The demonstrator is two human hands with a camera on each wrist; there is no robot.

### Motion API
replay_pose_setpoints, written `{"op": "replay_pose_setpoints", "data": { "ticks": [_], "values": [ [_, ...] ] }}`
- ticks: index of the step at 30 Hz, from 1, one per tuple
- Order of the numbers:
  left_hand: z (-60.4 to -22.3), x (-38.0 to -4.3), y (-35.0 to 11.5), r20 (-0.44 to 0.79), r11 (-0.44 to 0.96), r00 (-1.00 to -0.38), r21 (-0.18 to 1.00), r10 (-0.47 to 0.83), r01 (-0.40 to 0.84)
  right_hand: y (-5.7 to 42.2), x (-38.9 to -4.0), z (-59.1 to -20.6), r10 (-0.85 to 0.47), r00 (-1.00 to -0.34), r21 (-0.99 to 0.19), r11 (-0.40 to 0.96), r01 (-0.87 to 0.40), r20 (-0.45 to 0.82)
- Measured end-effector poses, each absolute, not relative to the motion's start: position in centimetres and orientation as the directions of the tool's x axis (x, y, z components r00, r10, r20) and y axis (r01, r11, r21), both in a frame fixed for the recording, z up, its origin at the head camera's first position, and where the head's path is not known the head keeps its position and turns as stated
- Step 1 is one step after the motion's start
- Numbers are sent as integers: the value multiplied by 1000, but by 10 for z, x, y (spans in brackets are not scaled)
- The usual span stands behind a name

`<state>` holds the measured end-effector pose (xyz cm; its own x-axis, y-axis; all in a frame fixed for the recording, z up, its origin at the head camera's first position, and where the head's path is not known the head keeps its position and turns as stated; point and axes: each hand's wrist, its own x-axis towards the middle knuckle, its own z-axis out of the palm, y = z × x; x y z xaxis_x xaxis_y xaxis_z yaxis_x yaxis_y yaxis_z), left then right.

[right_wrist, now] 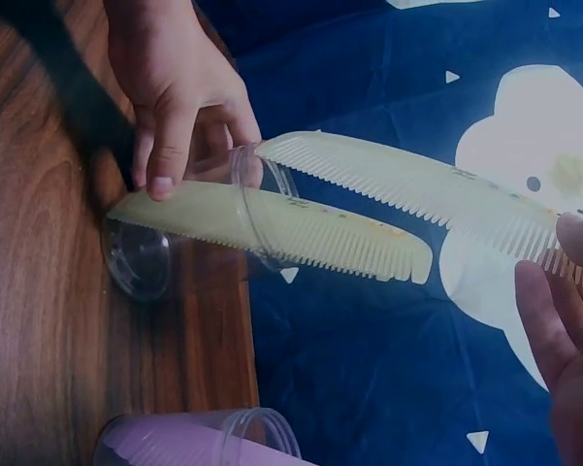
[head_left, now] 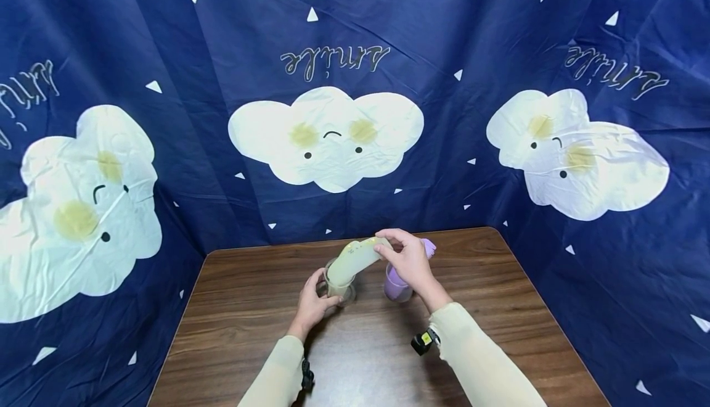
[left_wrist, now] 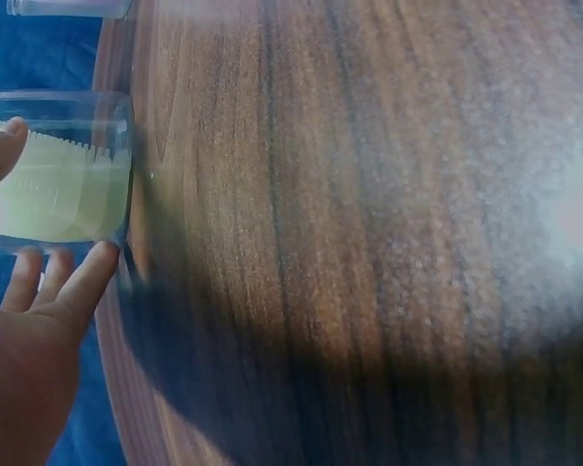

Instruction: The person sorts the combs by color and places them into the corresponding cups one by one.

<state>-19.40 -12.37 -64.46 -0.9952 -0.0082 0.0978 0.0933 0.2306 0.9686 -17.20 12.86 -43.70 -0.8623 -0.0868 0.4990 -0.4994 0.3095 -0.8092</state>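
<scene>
A clear plastic cup point(head_left: 348, 299) stands on the table with a pale green comb point(right_wrist: 320, 233) leaning in it. My left hand point(head_left: 312, 303) grips this cup, thumb on one side and fingers on the other, as the left wrist view shows point(left_wrist: 29, 340). Above it, my right hand point(head_left: 412, 262) pinches a second pale green comb point(right_wrist: 398, 180) by one end. That comb's far tip is at the cup's rim, teeth facing the first comb. Close to my right hand stands another clear cup point(head_left: 395, 290) holding purple combs point(head_left: 429, 246), partly hidden by the hand.
Both cups stand on a brown wood-grain table point(head_left: 249, 308), toward its far edge. A dark blue curtain point(head_left: 188, 197) with white clouds surrounds the table at the back and sides. A black wrist device point(head_left: 423, 341) sits at my right cuff.
</scene>
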Motion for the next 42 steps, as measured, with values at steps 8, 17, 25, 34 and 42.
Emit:
{"op": "replay_pose_setpoints", "data": {
  "ticks": [8, 17, 25, 34, 42],
  "values": [
    [-643, -193, -124, 88, 212, -996, 974, -8, 84, 129, -192, -453, -95, -846, -793, 307, -526, 525],
    [-644, -193, -124, 104, 230, -995, 968, -4, 101, 127, -201, -466, -97, -839, -772, 347, -533, 536],
    [-644, -192, -124, 83, 231, -997, 970, -6, 80, 119, -204, -471, -124, -821, -727, 404, -555, 558],
    [-643, -193, -126, 108, 232, -994, 967, -4, 105, 110, -208, -475, -149, -836, -743, 394, -541, 529],
    [-641, -192, -126, 85, 213, -996, 973, 8, 85, 105, -215, -482, -191, -813, -675, 472, -567, 550]
  ]
}}
